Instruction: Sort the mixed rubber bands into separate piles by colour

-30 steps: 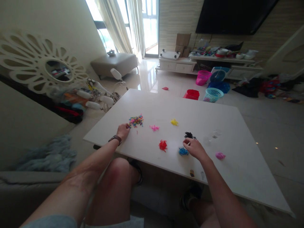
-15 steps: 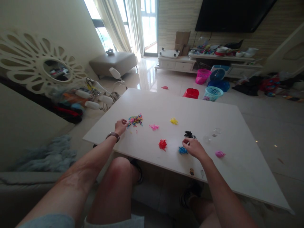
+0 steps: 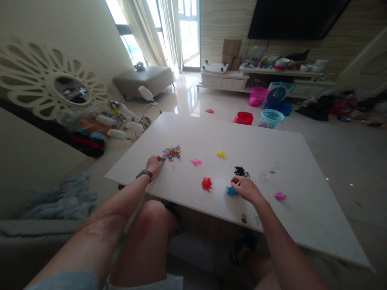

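At the left part of the bench [image 3: 260, 145], the mixed pile of coloured pieces [image 3: 172, 152] lies with the left hand [image 3: 155, 164] at its near-left edge. Half a second ago those fingertips sat a little higher beside the pile; now they are lower, at its edge. The left grip is drawn nearly together, but I cannot tell whether it has hold of a piece. The right hand [image 3: 244, 187] has stayed by the blue pile, its grip pinched on one small pale piece [image 3: 238, 183]. The sorted piles look unchanged.

One loose pink piece [image 3: 173, 167] lies just below the mixed pile. There are five single-colour piles, one of each: pink pile [image 3: 195, 162], yellow pile [image 3: 221, 154], red pile [image 3: 207, 184], blue pile [image 3: 231, 191] and black pile [image 3: 241, 171]. The pieces within them are too small to count. Further right are two clear objects and one pink-purple lump [image 3: 280, 196]; one small brown object [image 3: 244, 218] lies near the close edge. Beyond the bench, on the floor, stand one pink basket [image 3: 258, 97], one light-blue basket [image 3: 271, 118] and one red container [image 3: 243, 118].
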Demonstrator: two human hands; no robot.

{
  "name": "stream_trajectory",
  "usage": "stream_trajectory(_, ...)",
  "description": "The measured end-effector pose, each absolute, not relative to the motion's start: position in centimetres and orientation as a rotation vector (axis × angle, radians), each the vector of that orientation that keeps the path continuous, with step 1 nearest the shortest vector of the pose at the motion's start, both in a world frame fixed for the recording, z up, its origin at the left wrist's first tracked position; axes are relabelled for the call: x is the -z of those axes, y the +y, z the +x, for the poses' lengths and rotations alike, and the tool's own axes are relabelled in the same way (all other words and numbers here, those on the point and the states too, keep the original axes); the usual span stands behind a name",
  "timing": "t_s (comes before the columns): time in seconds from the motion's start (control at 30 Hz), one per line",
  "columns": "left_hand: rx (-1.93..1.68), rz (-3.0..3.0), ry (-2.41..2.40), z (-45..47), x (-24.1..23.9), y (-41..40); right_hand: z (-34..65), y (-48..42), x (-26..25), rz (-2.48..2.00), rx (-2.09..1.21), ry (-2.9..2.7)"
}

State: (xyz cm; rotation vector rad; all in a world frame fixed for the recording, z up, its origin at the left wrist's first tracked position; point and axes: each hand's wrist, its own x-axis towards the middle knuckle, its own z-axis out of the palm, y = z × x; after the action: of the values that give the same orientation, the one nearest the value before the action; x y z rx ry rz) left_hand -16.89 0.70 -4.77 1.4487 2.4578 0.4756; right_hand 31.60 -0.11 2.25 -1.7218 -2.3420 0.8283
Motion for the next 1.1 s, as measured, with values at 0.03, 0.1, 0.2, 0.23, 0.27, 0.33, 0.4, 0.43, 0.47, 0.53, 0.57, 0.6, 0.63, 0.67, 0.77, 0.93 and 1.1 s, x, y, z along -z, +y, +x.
stream_trajectory(0.03,-0.482,1.450,2.468,-16.9,4.8,0.7,31.6,-0.1,-2.2,-1.722,-0.828,-2.342)
stream_trajectory(0.1,-0.506,1.459,2.493,-16.8,4.9,0.7,31.6,-0.1,-2.1,-1.717,-0.823,-2.341)
stream_trajectory(0.2,-0.581,1.461,2.528,-16.7,4.7,0.8,31.6,-0.2,-2.1,-1.702,-0.823,-2.344)
stream_trajectory(0.23,-0.600,1.460,2.526,-16.8,4.6,0.8,31.6,-0.2,-2.1,-1.699,-0.828,-2.347)
stream_trajectory(0.27,-0.610,1.459,2.516,-16.8,4.4,0.8,31.6,-0.2,-2.1,-1.697,-0.833,-2.351)
stream_trajectory(0.33,-0.606,1.453,2.491,-16.9,4.1,0.9,31.5,-0.2,-2.2,-1.699,-0.846,-2.360)
stream_trajectory(0.4,-0.612,1.437,2.472,-17.1,3.8,0.9,31.5,-0.3,-2.2,-1.698,-0.859,-2.370)
stream_trajectory(0.43,-0.624,1.418,2.463,-17.1,3.6,0.9,31.5,-0.3,-2.2,-1.698,-0.864,-2.373)
stream_trajectory(0.47,-0.640,1.393,2.452,-17.1,3.5,0.9,31.5,-0.3,-2.3,-1.696,-0.866,-2.375)
stream_trajectory(0.53,-0.673,1.339,2.425,-17.1,3.3,0.9,31.5,-0.3,-2.3,-1.691,-0.866,-2.374)
stream_trajectory(0.57,-0.685,1.320,2.412,-17.0,3.3,0.9,31.5,-0.3,-2.3,-1.690,-0.867,-2.372)
stream_trajectory(0.6,-0.693,1.311,2.397,-16.9,3.3,1.0,31.5,-0.3,-2.2,-1.689,-0.870,-2.372)
stream_trajectory(0.63,-0.695,1.315,2.384,-16.8,3.3,1.1,31.5,-0.3,-2.2,-1.689,-0.874,-2.373)
stream_trajectory(0.67,-0.689,1.333,2.371,-16.7,3.4,1.2,31.6,-0.3,-2.2,-1.689,-0.878,-2.375)
stream_trajectory(0.77,-0.611,1.476,2.345,-16.2,3.7,1.5,31.6,-0.3,-2.0,-1.676,-0.884,-2.394)
stream_trajectory(0.93,-0.436,1.671,2.372,-15.6,4.1,1.6,31.6,-0.3,-1.8,-1.666,-0.901,-2.420)
stream_trajectory(1.1,-0.516,1.642,2.421,-15.9,4.0,1.9,31.6,-0.4,-1.6,-1.651,-0.906,-2.431)
